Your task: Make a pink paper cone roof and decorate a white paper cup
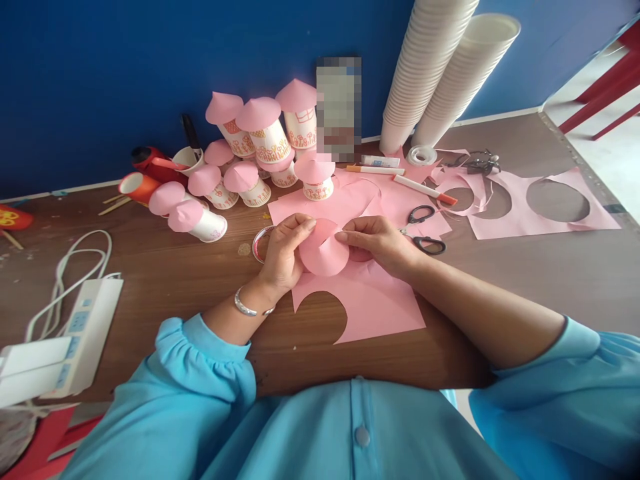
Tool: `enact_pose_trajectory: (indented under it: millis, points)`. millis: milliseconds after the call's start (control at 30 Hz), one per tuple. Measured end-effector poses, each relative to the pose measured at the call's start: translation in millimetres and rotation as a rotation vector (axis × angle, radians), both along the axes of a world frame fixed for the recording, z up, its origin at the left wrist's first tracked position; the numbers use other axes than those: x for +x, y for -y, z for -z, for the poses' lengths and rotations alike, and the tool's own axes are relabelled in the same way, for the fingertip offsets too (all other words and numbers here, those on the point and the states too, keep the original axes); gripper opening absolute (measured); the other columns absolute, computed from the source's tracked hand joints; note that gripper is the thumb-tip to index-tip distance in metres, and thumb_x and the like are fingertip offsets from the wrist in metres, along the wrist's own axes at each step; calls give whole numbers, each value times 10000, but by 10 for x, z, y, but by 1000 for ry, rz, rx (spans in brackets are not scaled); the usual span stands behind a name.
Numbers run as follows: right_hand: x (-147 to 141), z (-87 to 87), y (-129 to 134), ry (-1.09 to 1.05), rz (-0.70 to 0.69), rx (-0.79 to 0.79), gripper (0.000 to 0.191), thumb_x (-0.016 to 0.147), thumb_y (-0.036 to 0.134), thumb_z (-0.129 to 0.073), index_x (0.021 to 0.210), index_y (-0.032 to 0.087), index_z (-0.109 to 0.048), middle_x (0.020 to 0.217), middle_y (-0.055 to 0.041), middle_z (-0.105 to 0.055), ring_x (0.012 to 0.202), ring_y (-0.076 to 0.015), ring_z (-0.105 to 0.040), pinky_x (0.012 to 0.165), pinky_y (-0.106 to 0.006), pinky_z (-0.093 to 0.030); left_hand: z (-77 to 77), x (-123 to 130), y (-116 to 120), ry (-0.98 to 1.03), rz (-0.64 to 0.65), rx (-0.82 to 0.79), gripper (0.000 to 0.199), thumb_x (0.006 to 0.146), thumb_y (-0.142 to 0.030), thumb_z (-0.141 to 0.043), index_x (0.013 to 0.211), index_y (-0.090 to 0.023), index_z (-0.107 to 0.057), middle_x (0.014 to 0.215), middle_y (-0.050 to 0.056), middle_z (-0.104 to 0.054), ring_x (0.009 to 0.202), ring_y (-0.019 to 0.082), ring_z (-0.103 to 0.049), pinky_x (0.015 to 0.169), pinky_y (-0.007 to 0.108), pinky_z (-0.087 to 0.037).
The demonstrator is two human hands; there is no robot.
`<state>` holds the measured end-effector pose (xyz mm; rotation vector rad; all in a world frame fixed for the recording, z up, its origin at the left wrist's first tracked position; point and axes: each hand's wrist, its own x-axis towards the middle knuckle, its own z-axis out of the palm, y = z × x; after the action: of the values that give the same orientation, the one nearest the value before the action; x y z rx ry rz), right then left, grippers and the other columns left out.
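A pink paper cone [326,257] is held between both hands over the table, with a slit or overlap near its peak. My left hand [287,250] pinches its upper left edge between thumb and fingers. From the right, my right hand [376,241] pinches the cone's other side near the overlap. Beneath lies a cut pink paper sheet [380,310] with a round gap. Just behind the hands stands a small white cup with a pink cone roof [315,175].
Roofed cups [260,137] crowd the back left. Scissors [425,230], markers [375,171], tape [421,155] and paper scraps [513,207] lie to the right. Tall cup stacks [430,60] stand behind. A power strip [93,333] is at the left.
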<state>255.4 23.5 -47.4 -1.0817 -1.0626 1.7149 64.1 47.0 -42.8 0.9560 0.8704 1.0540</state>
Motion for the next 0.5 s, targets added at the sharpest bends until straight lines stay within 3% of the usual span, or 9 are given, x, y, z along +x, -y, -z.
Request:
enact_pose_trajectory:
  millis: [200,500]
  points:
    - [-1,-9,13,131,16,20,461,725,569,-842,699,147,-658,552,52,-424,533,-72,-326,504,-235,-202,17,-18,12,-187,152,98,382,763,-410,-857,642,-179,-578,688,-24,-526,649,101,-429,620,257,-376]
    - [23,-41,8,194,-31,112,601,797,683,-754,578,194,-479,543,60,-351,532,-74,-285,495,-260,-178,9,-24,16,-378,104,267,354,802,-431,-817,675,-191,-590,689,-23,-544,669,119,-459,650,272,-398]
